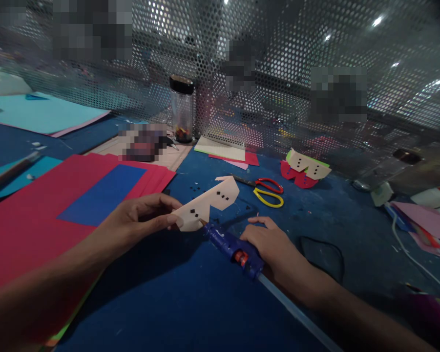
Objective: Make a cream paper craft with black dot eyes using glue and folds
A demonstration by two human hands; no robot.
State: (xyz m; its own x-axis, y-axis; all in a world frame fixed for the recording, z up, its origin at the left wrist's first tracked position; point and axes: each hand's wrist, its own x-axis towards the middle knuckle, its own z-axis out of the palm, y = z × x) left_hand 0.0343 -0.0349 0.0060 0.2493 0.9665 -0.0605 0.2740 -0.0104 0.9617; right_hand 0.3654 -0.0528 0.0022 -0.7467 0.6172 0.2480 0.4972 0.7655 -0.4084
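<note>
Pinched at its left end, a cream paper cutout (197, 205) with several small black squares on it is held above the table by my left hand (146, 217). My right hand (269, 239) is closed around the handle of a blue glue gun (223, 242). The gun's nozzle meets or nearly meets the cutout's lower edge, close to a black square. A long translucent glue stick (293, 310) sticks out of the gun's back. Several loose black squares (195, 188) lie on the table behind the cutout.
Scissors (269, 193) with red and yellow handles lie behind my right hand. A layered paper piece (304, 168) stands farther back. Red sheets (29, 220) with a blue strip (102, 195) lie left. A jar (182, 110) stands by the perforated metal screen (278, 63); a black cable (342, 259) lies right.
</note>
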